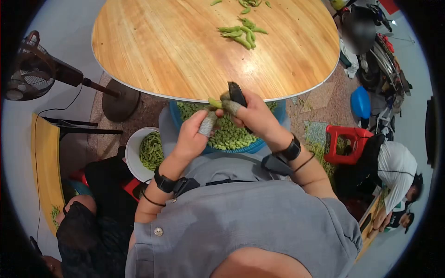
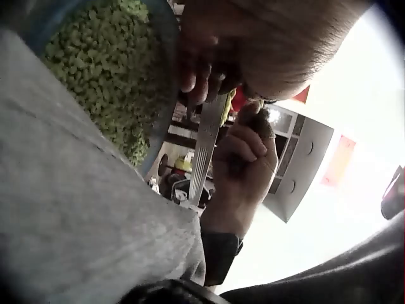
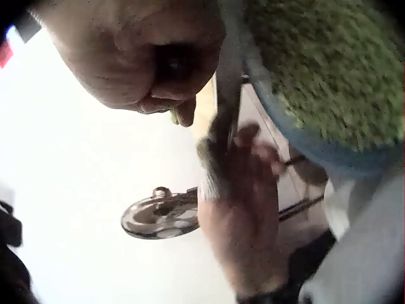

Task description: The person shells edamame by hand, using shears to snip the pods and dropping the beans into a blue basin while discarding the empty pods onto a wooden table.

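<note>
Above the tub of shelled beans (image 1: 234, 134), both hands meet at a green pod (image 1: 214, 103). The left hand (image 1: 191, 133) (image 2: 272, 50) pinches the pod; its thumb has a pale wrap (image 1: 207, 124). The right hand (image 1: 260, 119) (image 3: 139, 57) touches the pod's other end with a wrapped thumb (image 1: 231, 107) and grips a black object (image 1: 237, 94), whose lower part its fingers hide. In the right wrist view the left hand (image 3: 243, 202) is below the right. In the left wrist view the right hand (image 2: 237, 177) has curled fingers.
A wooden table (image 1: 185, 60) with loose pods (image 1: 243, 34) borders the tub. At left are a white bucket of pods (image 1: 136, 150), a fan (image 1: 30, 69) and a seated person in black. A red stool (image 1: 345, 143) and a bent-over person in white are at right.
</note>
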The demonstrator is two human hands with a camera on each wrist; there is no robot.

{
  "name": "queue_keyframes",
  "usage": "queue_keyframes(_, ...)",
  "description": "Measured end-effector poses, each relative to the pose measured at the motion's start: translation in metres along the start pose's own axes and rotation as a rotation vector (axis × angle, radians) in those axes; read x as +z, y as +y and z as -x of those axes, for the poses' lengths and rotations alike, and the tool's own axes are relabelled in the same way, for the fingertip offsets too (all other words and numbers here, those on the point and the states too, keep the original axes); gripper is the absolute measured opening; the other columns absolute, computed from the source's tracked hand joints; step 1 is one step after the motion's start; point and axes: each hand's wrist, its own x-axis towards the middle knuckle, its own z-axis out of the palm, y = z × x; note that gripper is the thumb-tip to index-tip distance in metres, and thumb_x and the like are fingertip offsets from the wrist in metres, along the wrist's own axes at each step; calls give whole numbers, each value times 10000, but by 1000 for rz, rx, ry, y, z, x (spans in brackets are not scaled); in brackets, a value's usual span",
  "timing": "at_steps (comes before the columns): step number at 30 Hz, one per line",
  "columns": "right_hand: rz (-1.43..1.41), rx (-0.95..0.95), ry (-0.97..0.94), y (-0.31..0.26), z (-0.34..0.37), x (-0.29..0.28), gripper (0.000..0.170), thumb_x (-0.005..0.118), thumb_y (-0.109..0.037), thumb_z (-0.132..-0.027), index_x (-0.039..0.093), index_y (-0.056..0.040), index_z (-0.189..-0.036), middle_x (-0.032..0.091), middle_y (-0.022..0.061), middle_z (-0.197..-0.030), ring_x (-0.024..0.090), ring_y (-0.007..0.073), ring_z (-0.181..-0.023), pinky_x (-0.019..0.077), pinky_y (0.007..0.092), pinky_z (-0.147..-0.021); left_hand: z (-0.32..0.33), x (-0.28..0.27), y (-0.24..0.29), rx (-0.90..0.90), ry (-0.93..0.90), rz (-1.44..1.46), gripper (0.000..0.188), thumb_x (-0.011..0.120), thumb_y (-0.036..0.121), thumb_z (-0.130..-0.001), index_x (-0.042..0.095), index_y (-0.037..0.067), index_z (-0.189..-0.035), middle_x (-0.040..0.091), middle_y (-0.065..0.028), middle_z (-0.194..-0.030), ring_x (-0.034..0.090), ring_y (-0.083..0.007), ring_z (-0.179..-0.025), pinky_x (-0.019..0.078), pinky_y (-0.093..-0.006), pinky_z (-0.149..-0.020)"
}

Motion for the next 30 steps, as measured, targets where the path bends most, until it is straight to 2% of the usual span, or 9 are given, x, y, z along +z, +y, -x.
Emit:
queue_keyframes(5,-297,8,88,16,34,-15,199,508,-34,-858,528,-9,-1055,627,47,-816,407,44,-511,288,183,-431,-6,27,0,209,-171,-34,221,464,67,-901,578,19,-1084,592,-20,-1009,573,-94,-829,467,-224,-673)
queue_keyframes(7,-337,17,64,20,40,-16,206,516,-41,-861,523,-13,-1065,619,38,-796,412,44,-512,301,180,-435,1,33,5,5,-191,295,214,483,104,-917,580,32,-1094,608,-13,-991,572,-95,-843,472,-229,-686)
queue_keyframes(11,-307,28,30,34,39,-12,187,522,-83,-885,525,-45,-1068,604,19,-764,422,41,-501,330,182,-435,4,31,-6,-124,-146,419,212,501,133,-924,576,43,-1101,621,-20,-952,587,-109,-821,475,-227,-665)
queue_keyframes(13,-252,38,-10,33,36,-12,180,523,-113,-893,522,-48,-1061,596,8,-754,458,44,-518,348,183,-443,6,29,-13,-175,-33,515,240,515,166,-915,546,34,-1114,634,-78,-942,618,-176,-755,504,-269,-650)
queue_keyframes(17,106,-59,49,20,34,-18,206,488,-170,-909,508,-14,-1042,567,19,-718,512,71,-587,406,227,-493,9,25,6,-119,126,437,207,508,165,-918,549,37,-1075,635,-110,-919,630,-185,-700,481,-249,-570)
queue_keyframes(19,126,-21,0,20,35,-28,313,436,-222,-951,479,-82,-1228,530,-8,-671,448,42,-510,352,188,-447,9,19,7,-137,106,400,192,526,146,-911,549,37,-1067,630,-89,-880,614,-161,-680,470,-233,-559)
queue_keyframes(22,304,17,-118,7,45,-28,328,402,-193,-947,463,-82,-1250,530,-2,-666,455,53,-504,368,201,-446,5,20,4,-154,30,321,176,567,95,-886,565,34,-1052,605,-32,-780,573,-91,-646,484,-225,-579)
queue_keyframes(27,399,54,-145,13,52,-24,346,393,-165,-930,446,-90,-1264,528,-4,-672,478,59,-515,400,202,-456,6,29,3,-198,-37,213,156,550,63,-886,578,21,-1033,571,-1,-743,534,-69,-634,452,-207,-565)
queue_keyframes(30,254,161,-144,10,53,-21,291,390,-83,-841,484,-41,-1114,544,21,-684,503,86,-526,423,241,-471,7,28,5,-233,-91,266,148,528,47,-890,575,13,-1026,558,6,-735,495,-62,-602,414,-196,-542)
